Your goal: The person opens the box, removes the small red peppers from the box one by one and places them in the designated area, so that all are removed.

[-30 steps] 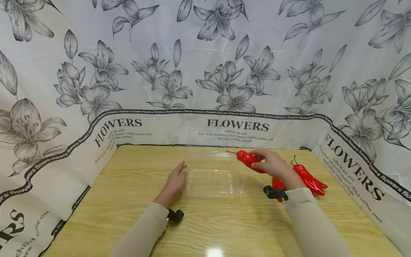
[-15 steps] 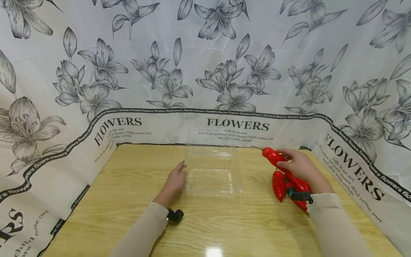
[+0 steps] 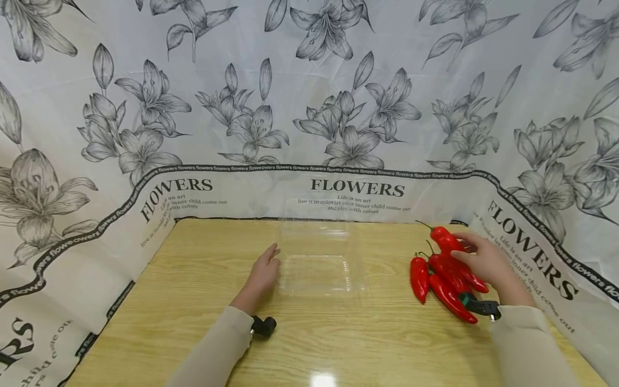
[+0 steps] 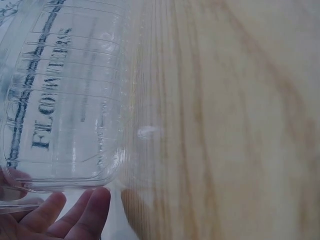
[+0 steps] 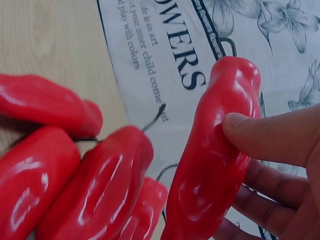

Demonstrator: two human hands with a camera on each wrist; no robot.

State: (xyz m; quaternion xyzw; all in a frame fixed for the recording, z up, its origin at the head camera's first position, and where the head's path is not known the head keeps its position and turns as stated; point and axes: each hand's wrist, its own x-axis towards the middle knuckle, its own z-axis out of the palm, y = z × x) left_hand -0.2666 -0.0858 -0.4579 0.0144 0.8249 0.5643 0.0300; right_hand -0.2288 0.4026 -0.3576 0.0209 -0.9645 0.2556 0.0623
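Observation:
My right hand (image 3: 486,260) holds a long red pepper (image 5: 215,130) with a thin green stem, thumb on one side and fingers on the other. Around and below it on the right side of the table lie several more red peppers (image 3: 448,298), side by side with stems pointing away. A clear plastic clamshell box (image 3: 316,274) stands mid-table with its lid raised at the back. At the box's left side is my left hand (image 3: 263,277), its fingers fairly straight. In the left wrist view, the fingertips (image 4: 97,202) are right at the box's edge.
The wooden table (image 3: 338,338) is enclosed at the back and sides by a white flower-printed cloth (image 3: 251,193). It rises right behind the box and close to the peppers' right.
My right hand has carried the red pepper rightward, from beside the box to over the other peppers. The left hand and the box have stayed in place.

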